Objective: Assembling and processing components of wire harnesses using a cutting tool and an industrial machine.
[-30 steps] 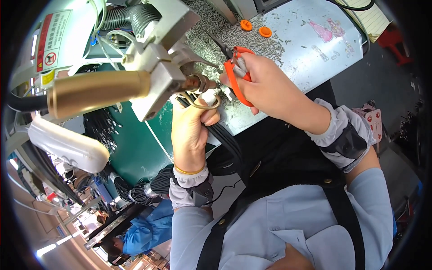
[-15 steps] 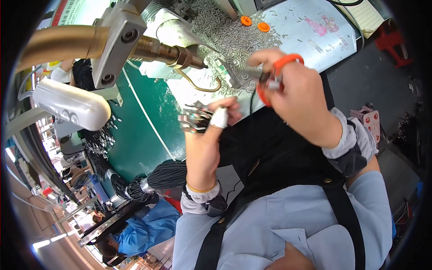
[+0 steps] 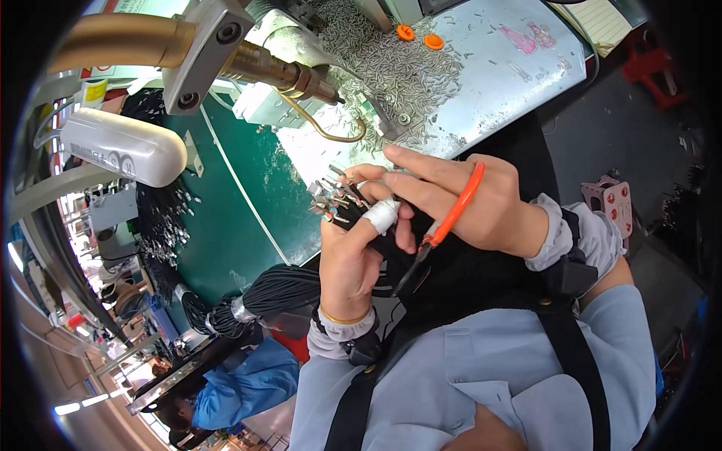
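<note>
My left hand (image 3: 347,263), its thumb wrapped in white tape, is closed around a bundle of black cables (image 3: 336,201) whose metal-tipped ends stick up past the fingers. Over it reaches my right hand (image 3: 485,207), with orange-handled scissors (image 3: 456,207) hooked in its palm, the dark end pointing down toward my lap. The right fingers are stretched toward the left fingertips, at or close to the cables. Whether they pinch a cable is hidden.
A machine nozzle (image 3: 320,89) with a bent copper tube (image 3: 331,135) stands above the bench beyond my hands. Small metal pins (image 3: 406,79) lie heaped there, with two orange caps (image 3: 434,42) nearby. More bundled black cables (image 3: 282,293) rest at left; a person in blue (image 3: 248,387) sits beyond.
My right hand has come down and left to meet the left hand. The scissors have swung from lying across the fingers to hanging downward from the palm.
</note>
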A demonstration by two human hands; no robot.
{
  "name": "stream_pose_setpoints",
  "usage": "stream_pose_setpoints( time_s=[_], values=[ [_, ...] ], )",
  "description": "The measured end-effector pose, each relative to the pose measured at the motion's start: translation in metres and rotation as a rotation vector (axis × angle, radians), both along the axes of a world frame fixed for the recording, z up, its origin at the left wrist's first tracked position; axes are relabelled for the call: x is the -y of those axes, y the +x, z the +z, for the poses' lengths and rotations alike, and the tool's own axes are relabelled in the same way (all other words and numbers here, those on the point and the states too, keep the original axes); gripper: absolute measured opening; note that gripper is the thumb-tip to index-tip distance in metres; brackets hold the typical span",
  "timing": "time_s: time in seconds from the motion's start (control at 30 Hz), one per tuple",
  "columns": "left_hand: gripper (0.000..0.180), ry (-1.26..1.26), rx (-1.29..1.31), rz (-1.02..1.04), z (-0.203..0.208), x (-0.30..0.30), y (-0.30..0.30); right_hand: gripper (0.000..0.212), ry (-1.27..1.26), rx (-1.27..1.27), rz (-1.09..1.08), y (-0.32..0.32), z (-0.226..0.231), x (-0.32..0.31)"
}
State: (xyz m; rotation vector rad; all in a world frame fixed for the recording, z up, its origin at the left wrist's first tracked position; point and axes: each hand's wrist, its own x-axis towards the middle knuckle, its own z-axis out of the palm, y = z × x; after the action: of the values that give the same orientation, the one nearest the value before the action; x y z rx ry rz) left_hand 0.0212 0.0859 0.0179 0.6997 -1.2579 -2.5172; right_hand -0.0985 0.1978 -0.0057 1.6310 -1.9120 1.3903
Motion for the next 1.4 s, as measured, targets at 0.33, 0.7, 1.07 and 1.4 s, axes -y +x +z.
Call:
stream_pose_setpoints(
  time_s=[0.33,0.7,1.07,1.4],
  values=[
    [0.020,-0.005,0.055,0.051,0.001,-0.001,0.005,0.026,-0.035,0.353,0.128,0.006,-0.019,0.002],
    [0.019,-0.340,0.183,0.115,-0.001,-0.013,0.010,0.025,-0.086,0.156,0.064,0.008,-0.022,0.004],
    [0.018,-0.266,0.111,0.269,-0.003,-0.013,0.009,0.021,0.487,0.449,0.129,0.001,0.005,-0.016],
    [0.015,-0.206,0.115,0.179,-0.007,0.007,-0.006,0.029,0.550,0.704,0.194,0.008,-0.019,-0.009]
  ],
)
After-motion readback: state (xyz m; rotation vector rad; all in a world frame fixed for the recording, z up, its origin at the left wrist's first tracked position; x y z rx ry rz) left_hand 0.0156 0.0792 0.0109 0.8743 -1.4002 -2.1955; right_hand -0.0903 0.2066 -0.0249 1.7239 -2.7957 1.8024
